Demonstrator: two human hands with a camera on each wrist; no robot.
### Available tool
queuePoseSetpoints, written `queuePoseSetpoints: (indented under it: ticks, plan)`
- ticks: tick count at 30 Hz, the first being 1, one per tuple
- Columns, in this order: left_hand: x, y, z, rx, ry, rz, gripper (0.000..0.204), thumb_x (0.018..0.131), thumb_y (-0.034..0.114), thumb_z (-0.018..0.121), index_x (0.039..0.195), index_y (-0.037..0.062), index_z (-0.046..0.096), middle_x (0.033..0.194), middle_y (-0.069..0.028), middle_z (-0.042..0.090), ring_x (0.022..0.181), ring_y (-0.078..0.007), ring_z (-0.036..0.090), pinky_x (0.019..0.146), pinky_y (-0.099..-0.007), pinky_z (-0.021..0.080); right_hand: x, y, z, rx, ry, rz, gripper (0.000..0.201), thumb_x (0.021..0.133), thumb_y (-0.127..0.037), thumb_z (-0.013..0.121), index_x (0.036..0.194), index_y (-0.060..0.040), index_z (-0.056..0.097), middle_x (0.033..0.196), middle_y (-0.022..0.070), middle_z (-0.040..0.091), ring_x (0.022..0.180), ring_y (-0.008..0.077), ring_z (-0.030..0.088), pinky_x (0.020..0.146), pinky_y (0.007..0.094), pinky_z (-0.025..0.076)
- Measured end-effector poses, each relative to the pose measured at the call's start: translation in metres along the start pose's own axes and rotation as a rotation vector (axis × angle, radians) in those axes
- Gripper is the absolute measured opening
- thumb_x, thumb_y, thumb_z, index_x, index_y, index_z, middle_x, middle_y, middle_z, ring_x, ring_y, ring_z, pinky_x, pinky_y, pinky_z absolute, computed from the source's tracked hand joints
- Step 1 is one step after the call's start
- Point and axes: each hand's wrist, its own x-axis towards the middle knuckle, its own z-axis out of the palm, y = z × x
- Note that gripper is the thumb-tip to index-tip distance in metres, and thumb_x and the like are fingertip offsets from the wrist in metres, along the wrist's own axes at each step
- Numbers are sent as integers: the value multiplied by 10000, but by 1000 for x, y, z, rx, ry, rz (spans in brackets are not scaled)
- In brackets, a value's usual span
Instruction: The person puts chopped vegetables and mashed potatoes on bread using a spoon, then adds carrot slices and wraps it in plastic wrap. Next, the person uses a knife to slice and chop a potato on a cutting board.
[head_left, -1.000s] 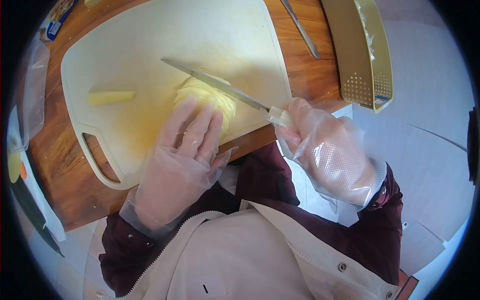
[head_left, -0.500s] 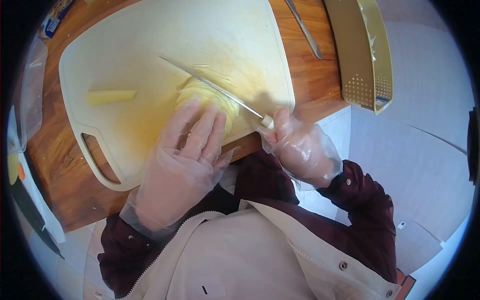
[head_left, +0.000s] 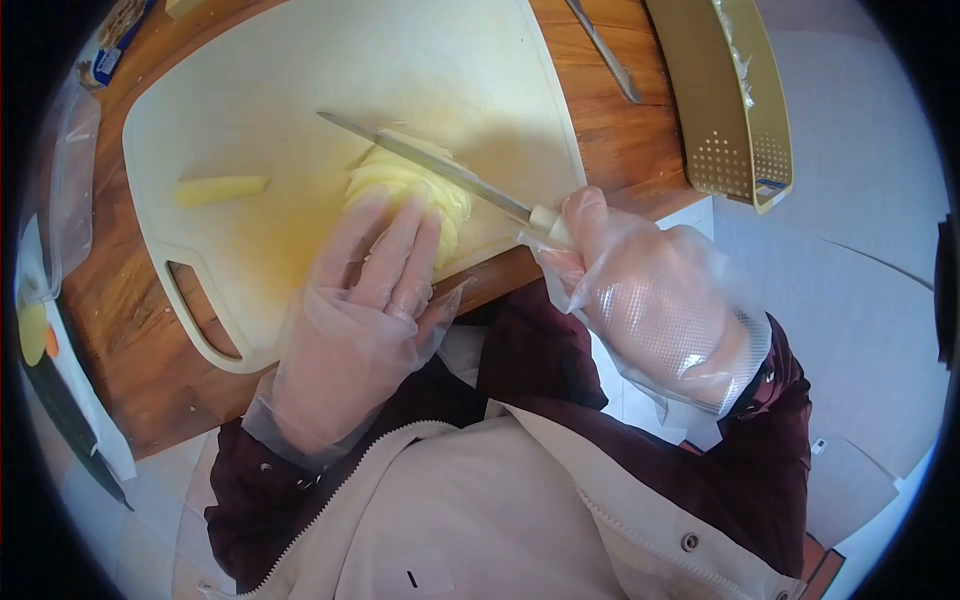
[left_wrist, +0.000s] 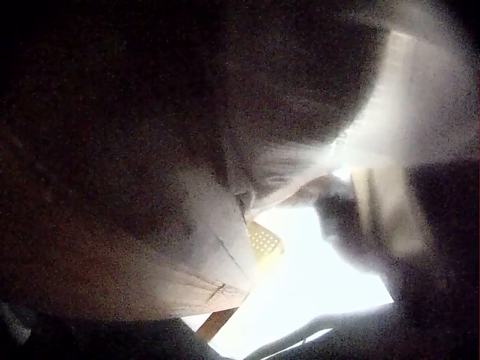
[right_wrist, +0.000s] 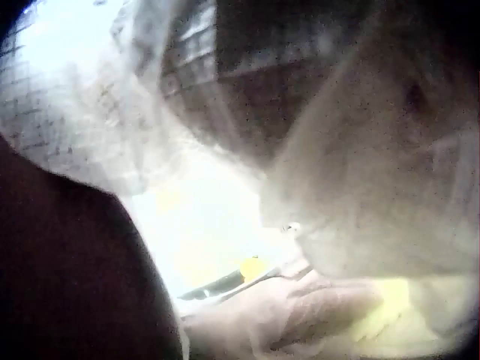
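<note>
With hands in clear plastic gloves, working at the near side of a pale cutting board (head_left: 250,110): gripping a knife (head_left: 440,165) by its light handle in the right hand (head_left: 645,290), resting the fairly straight, slightly parted fingers of the left hand (head_left: 350,310) on a heap of yellow slices (head_left: 385,172), possibly potato. Find that heap fanned out near the board's edge closest to the body, under and just beyond the left fingertips. See the blade slanting across the heap's far side; cannot tell from above whether sunk in or only lying on top. Judging by this pose, probably partway through cutting the slices into fine strips, with much of the heap left to do.

For the next stroke, likely best to draw the left fingertips back from the edge, keep the slices pressed together, and bring the blade down evenly. Farther left on the board, note a lone yellow piece (head_left: 220,190), well apart from the heap. Outward on the wooden table (head_left: 130,330), see a metal utensil (head_left: 605,55) and a tan perforated basket (head_left: 720,110) rightward, a clear container (head_left: 75,190) leftward.
</note>
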Motion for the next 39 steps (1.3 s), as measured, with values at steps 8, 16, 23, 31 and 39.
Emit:
queuePoseSetpoints:
  ticks: [8, 16, 23, 31, 39]
  plan:
    - [2, 1, -4, 17, -41, 17, 707, 784, 173, 888, 1410, -3, 609, 1454, -158, 575, 1369, -408, 526, 1122, -474, 498, 4, 12, 48, 192, -85, 125, 247, 1024, -251, 653, 1057, -34, 538, 776, 224, 659, 728, 452, 686, 627, 523, 540]
    - [-3, 0, 1, -23, -4, -24, 679, 802, 188, 883, 1411, 36, 625, 1438, -174, 547, 1359, -412, 533, 1108, -477, 505, 6, 6, 10, 26, -15, -5, 298, 1073, -305, 577, 986, -25, 527, 611, 126, 628, 539, 318, 671, 471, 408, 529]
    - [-2, -2, 1, -21, -13, -16, 692, 794, 179, 881, 1419, 35, 621, 1436, -177, 548, 1359, -411, 533, 1108, -479, 504, 1, -3, 16, -5, 44, -5, 285, 1056, -286, 601, 948, -28, 541, 653, 128, 649, 555, 291, 681, 477, 410, 535]
    - [-2, -3, -2, -37, -21, -2, 688, 781, 166, 874, 1406, 21, 626, 1435, -168, 553, 1361, -395, 532, 1103, -461, 517, 3, 10, 49, 149, -69, 121, 269, 1019, -273, 659, 1037, -41, 524, 777, 232, 659, 699, 464, 669, 605, 546, 517]
    - [-2, -3, 0, -1, 10, 10, 687, 793, 174, 859, 1416, 21, 612, 1427, -162, 553, 1369, -371, 525, 1100, -445, 526, 11, -2, -7, 122, -128, 101, 263, 1039, -293, 641, 1036, -50, 540, 788, 242, 663, 727, 475, 676, 646, 545, 526]
